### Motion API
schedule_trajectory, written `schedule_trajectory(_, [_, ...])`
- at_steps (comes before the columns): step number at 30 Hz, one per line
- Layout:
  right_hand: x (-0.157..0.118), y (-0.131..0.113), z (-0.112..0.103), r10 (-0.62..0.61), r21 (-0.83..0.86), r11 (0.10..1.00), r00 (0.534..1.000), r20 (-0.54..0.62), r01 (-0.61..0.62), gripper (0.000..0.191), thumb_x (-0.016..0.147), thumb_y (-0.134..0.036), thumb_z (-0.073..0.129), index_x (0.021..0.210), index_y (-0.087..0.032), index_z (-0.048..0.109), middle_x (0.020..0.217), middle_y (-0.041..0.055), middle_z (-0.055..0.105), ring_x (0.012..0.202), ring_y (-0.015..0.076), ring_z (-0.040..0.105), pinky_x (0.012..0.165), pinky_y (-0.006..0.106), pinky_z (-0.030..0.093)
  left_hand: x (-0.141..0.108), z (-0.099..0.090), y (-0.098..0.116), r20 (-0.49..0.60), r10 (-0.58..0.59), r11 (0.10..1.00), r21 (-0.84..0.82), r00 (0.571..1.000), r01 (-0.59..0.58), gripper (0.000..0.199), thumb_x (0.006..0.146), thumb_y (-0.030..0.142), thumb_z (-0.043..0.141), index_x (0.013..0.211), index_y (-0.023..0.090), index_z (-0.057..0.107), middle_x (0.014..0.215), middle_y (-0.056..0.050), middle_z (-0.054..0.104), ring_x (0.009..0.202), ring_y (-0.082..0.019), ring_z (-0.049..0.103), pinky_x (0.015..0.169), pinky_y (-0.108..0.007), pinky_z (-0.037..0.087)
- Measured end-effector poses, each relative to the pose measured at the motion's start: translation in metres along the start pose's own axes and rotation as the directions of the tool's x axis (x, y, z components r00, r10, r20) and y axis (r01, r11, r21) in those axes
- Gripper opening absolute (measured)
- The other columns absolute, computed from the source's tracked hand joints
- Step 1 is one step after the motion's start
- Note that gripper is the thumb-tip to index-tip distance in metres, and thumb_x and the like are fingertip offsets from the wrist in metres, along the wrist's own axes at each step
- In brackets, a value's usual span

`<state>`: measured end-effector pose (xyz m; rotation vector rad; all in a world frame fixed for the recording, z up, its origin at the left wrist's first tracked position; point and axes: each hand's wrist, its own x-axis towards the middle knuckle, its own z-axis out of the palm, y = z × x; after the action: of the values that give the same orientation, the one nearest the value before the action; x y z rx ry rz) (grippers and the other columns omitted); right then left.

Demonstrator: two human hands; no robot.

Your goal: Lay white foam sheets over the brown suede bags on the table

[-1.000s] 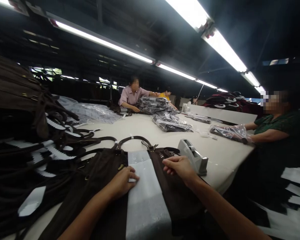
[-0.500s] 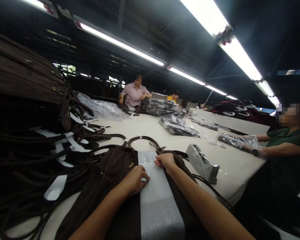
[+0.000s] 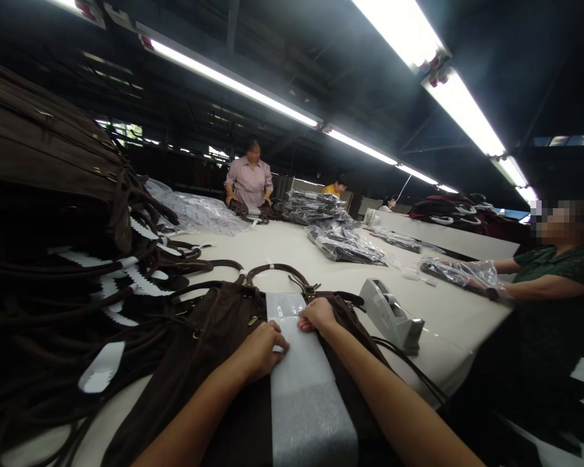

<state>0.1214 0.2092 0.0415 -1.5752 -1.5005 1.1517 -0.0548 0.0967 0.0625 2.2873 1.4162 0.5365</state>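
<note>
Head view, bag (image 3: 209, 331): brown, lying near-ctr on my table (image 3: 277, 243), handle (image 3: 286, 268) at its far end.
Wrap (image 3: 311, 421): whitish strip down bag's middle; can't tell if it goes round underneath.
L grip (image 3: 259, 353): on wrap's L side, my thumb & fingers slightly apart.
R grip (image 3: 318, 315): at wrap's R edge, toward far end; fingertips together, can't tell what's betw. them.
Done, I'd judge: strip laid on, running approx. along bag's length.
Not done, I'd judge: fixing unconfirmed, no tape I can make out; no clear plastic over bag, unlike packed bags (image 3: 345, 246) on far side.
Tape dispenser (image 3: 389, 318): on table, just R of bag, neither hand of mine on it.
Brown pile (image 3: 43, 143): L side, unbagged afaict, white pcs among straps.
</note>
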Motion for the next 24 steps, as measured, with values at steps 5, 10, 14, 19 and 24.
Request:
schedule_trajectory(5, [-0.002, -0.012, -0.006, 0.034, -0.216, 0.976, 0.999, -0.031, -0.040, 0.018, 0.063, -0.020, 0.080, 0.065, -0.015, 0.062, 0.056, 0.0087, 0.066, 0.056, 0.0215, 0.068, 0.048, 0.023, 0.052, 0.001, 0.001, -0.001, 0.003, -0.006, 1.000, -0.004, 1.000, 0.006, 0.029, 0.073, 0.017, 0.062, 0.097, 0.026, 0.075, 0.116, -0.007, 0.062, 0.111, -0.025, 0.055, 0.097, -0.033, 0.040])
schedule_trajectory(10, [-0.016, -0.021, -0.011, 0.044, -0.423, 0.905, 0.999, -0.016, -0.046, 0.017, 0.070, -0.025, 0.075, 0.065, -0.014, 0.064, 0.054, 0.0076, 0.066, 0.055, 0.0204, 0.067, 0.049, 0.023, 0.051, 0.002, 0.003, -0.003, 0.008, -0.016, 1.000, -0.011, 1.000, 0.016, 0.030, 0.072, 0.016, 0.063, 0.098, 0.026, 0.075, 0.118, -0.007, 0.061, 0.111, -0.024, 0.055, 0.098, -0.033, 0.040])
schedule_trajectory(14, [-0.041, -0.023, -0.019, 0.033, -0.574, 0.819, 0.999, 0.030, -0.010, 0.018, 0.073, -0.028, 0.071, 0.063, -0.015, 0.063, 0.050, 0.0045, 0.064, 0.052, 0.0188, 0.065, 0.050, 0.023, 0.049, 0.001, 0.003, -0.003, 0.000, -0.019, 0.999, -0.026, 1.000, 0.019, 0.030, 0.072, 0.016, 0.063, 0.097, 0.026, 0.075, 0.116, -0.006, 0.062, 0.110, -0.024, 0.055, 0.098, -0.033, 0.040])
schedule_trajectory(19, [-0.079, -0.027, -0.024, -0.246, -0.724, 0.676, 0.968, -0.049, 0.136, 0.011, 0.080, -0.029, 0.066, 0.083, -0.019, 0.066, 0.083, 0.0067, 0.072, 0.088, 0.0243, 0.067, 0.080, 0.033, 0.048, 0.001, 0.005, -0.004, -0.014, -0.026, 0.999, -0.048, 1.000, 0.026, 0.029, 0.070, 0.016, 0.064, 0.094, 0.027, 0.076, 0.114, -0.006, 0.062, 0.109, -0.025, 0.055, 0.096, -0.034, 0.041])
schedule_trajectory(24, [-0.079, -0.013, -0.016, -0.485, -0.780, 0.390, 0.829, 0.276, 0.489, 0.043, 0.097, -0.034, 0.041, 0.134, -0.016, 0.050, 0.136, 0.0130, 0.054, 0.132, 0.0238, 0.042, 0.111, 0.040, 0.028, 0.004, 0.008, -0.008, -0.018, -0.011, 0.999, -0.046, 1.000, 0.010, 0.030, 0.071, 0.016, 0.064, 0.096, 0.028, 0.075, 0.113, -0.006, 0.062, 0.109, -0.025, 0.055, 0.097, -0.035, 0.040])
